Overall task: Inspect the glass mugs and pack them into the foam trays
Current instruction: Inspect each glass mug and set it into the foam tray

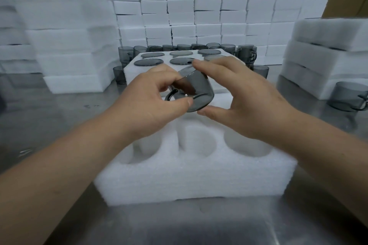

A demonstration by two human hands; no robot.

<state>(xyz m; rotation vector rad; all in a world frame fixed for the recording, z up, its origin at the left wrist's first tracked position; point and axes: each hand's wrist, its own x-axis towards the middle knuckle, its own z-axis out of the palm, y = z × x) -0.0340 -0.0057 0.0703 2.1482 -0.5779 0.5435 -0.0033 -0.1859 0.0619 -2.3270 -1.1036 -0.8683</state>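
Observation:
A smoky grey glass mug [196, 90] is tilted on its side in the air, held between both hands above a white foam tray [191, 177] with round empty pockets. My left hand [147, 103] pinches it at the rim beside the dark handle. My right hand [245, 95] grips its body, with fingers on top and the thumb under the base. Behind it lies a second foam tray [131, 69] filled with mugs, their tops showing as grey discs.
Several loose grey mugs [247, 50] stand behind and beside the filled tray, and one mug [347, 95] sits at the right. Foam tray stacks [69, 61] rise at left, right and along the back wall. The table [59, 109] is shiny metal.

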